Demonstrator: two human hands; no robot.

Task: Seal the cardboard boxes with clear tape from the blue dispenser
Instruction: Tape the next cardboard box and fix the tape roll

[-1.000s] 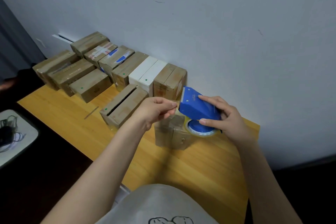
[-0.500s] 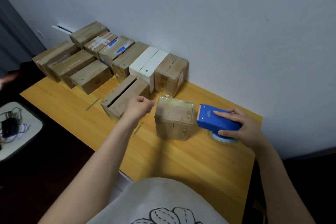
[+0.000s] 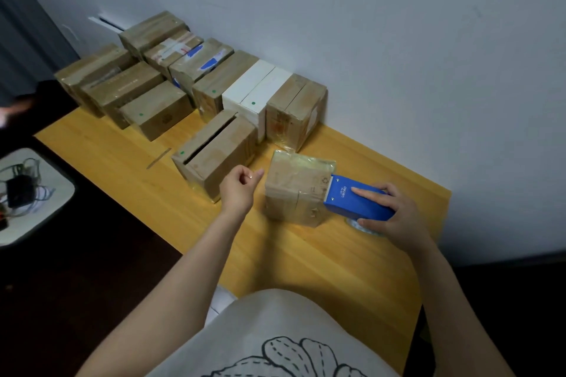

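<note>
A small cardboard box (image 3: 295,190) wrapped in clear tape stands on the wooden table (image 3: 306,257) in front of me. My right hand (image 3: 395,217) grips the blue tape dispenser (image 3: 355,200), which rests on the table with its toothed edge against the box's right side. The clear tape roll (image 3: 364,228) shows under the dispenser. My left hand (image 3: 239,188) hovers just left of the box, fingers loosely curled, holding nothing. A longer cardboard box (image 3: 214,153) with an open slit along its top sits behind my left hand.
Several taped cardboard boxes (image 3: 144,86) and a white box (image 3: 255,95) are lined up along the wall at the back. A strip of tape (image 3: 158,158) lies on the table. A side table with a black device and cables (image 3: 21,193) stands at the left.
My right hand brought the dispenser off the box top, down to the table on the right, then against the box's side. My left hand let go and drew back to the left.
</note>
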